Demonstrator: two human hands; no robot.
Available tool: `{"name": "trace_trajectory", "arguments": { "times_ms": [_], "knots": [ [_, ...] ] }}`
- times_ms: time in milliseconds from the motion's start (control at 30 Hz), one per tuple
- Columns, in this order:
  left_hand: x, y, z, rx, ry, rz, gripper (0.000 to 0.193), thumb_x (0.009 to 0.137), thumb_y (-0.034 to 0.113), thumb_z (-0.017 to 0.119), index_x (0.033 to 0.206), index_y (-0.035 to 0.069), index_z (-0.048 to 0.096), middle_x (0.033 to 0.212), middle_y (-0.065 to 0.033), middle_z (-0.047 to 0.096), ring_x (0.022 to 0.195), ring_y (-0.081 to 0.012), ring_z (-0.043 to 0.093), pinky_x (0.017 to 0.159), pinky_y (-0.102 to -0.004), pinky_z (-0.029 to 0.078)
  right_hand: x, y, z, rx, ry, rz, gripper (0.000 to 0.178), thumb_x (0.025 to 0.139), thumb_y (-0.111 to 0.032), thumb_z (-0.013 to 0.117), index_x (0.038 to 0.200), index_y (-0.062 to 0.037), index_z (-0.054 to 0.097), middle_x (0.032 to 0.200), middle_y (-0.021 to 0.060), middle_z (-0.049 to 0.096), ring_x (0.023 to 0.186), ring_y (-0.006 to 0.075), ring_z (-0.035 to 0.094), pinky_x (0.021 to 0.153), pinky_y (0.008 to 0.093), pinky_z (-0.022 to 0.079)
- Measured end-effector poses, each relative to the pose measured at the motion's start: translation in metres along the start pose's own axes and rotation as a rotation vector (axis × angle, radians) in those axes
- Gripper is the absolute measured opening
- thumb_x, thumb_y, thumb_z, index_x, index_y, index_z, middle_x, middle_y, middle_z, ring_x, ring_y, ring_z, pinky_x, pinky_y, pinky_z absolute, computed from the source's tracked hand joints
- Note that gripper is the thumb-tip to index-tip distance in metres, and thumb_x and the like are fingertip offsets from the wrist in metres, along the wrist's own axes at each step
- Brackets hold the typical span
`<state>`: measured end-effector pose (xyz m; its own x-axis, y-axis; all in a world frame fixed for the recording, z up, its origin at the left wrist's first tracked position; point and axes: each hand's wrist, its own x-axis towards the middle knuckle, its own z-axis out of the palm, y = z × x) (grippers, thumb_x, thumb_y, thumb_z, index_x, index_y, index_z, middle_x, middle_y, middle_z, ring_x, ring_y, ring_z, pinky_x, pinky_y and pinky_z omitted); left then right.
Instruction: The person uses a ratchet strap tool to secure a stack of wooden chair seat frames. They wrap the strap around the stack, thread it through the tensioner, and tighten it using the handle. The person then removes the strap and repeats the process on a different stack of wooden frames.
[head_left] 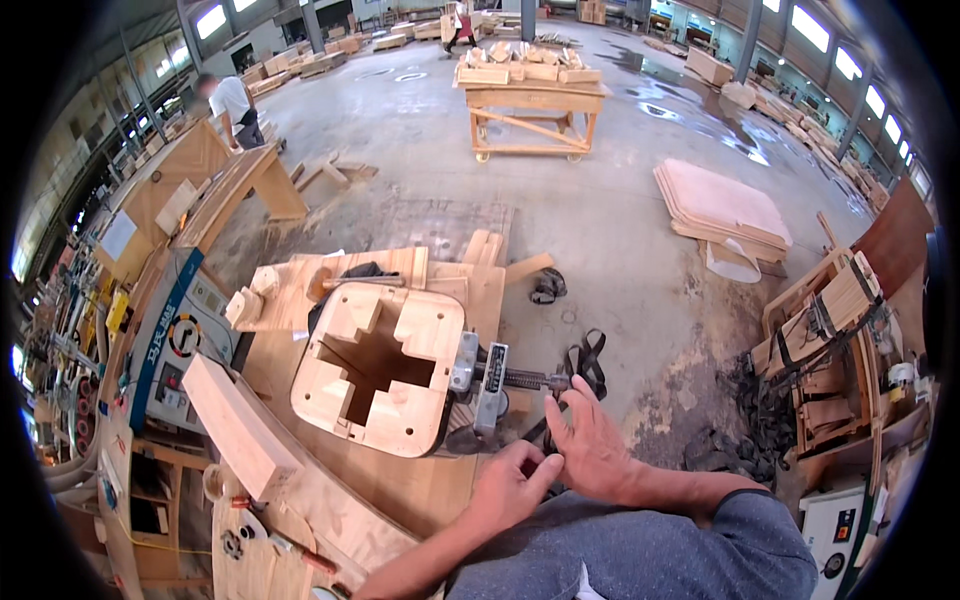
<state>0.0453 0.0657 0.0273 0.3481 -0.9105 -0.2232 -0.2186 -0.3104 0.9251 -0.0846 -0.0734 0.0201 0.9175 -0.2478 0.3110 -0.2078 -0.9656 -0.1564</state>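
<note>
A pale wooden block [430, 315] with rounded corners, a stepped cross-shaped opening and small corner holes stands on the bench in front of me. Against its right side sits a grey metal strap clamp [491, 390], its dark threaded screw [525, 379] pointing right. The fingers of my right hand [600, 445] are around the outer end of that screw. Just left of it, my left hand [515, 485] is closed, thumb and fingers pinching a black strap [540, 432] that is mostly hidden. Another strap loop [590, 360] hangs beyond my right hand.
A thick wooden beam [240, 425] and hand tools lie to the left, beside a blue-and-white machine panel [185, 335]. Stacked boards [725, 205] and a loaded wheeled table [535, 100] stand farther off. Black straps [735, 450] heap at right. A person [233, 105] works at far left.
</note>
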Motion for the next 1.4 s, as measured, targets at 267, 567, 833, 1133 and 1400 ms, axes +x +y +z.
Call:
{"name": "trace_trajectory", "arguments": {
  "times_ms": [267,567,833,1133,1400],
  "knots": [
    [0.106,-0.096,0.063,-1.641,-0.315,0.118,0.049,0.098,0.015,0.059,0.144,-0.001,0.046,0.146,-0.0175,0.053,0.135,-0.0296,0.052,0.114,-0.0392,0.041,0.010,-0.007,0.002,0.118,0.059,0.014,0.062,0.082,-0.006,0.066,0.138,0.0101,0.046,0.136,0.0317,0.039,0.135,0.0553,0.042,0.116,0.0568,0.035],
    [0.146,-0.070,0.087,-2.059,-0.724,0.398,0.058,0.098,0.019,0.065,0.152,0.019,0.045,0.151,-0.0052,0.054,0.134,-0.0299,0.051,0.115,-0.0503,0.039,0.013,-0.010,0.001,-0.131,0.006,0.005,0.072,0.078,-0.010,0.066,0.142,0.0134,0.041,0.144,0.0420,0.039,0.136,0.0570,0.041,0.115,0.0604,0.036],
    [0.150,-0.082,0.091,-2.001,-0.674,0.454,0.050,0.098,0.016,0.064,0.147,0.019,0.051,0.135,-0.0023,0.064,0.134,-0.0296,0.049,0.112,-0.0467,0.042,0.024,-0.008,-0.018,-0.080,-0.100,-0.037,0.068,0.074,-0.009,0.069,0.134,0.0129,0.045,0.137,0.0410,0.046,0.132,0.0541,0.048,0.109,0.0546,0.043],
    [0.135,-0.108,0.089,-1.686,-0.399,0.357,0.058,0.089,0.009,0.070,0.143,0.011,0.048,0.139,-0.0092,0.055,0.125,-0.0197,0.057,0.107,-0.0400,0.049,0.102,0.044,-0.102,0.443,-0.704,0.062,0.048,0.082,-0.014,0.067,0.123,0.0065,0.054,0.110,0.0199,0.071,0.094,0.0345,0.073,0.078,0.0420,0.057],
    [0.143,-0.060,0.065,-1.185,-0.207,0.394,0.062,0.088,0.026,0.080,0.138,0.005,0.051,0.137,-0.0102,0.060,0.127,-0.0208,0.056,0.110,-0.0393,0.045,0.063,0.003,-0.058,-0.113,-0.225,-0.156,0.016,0.090,-0.015,0.063,0.099,-0.0024,0.059,0.086,0.0153,0.066,0.075,0.0350,0.069,0.066,0.0439,0.056]
  ]
}}
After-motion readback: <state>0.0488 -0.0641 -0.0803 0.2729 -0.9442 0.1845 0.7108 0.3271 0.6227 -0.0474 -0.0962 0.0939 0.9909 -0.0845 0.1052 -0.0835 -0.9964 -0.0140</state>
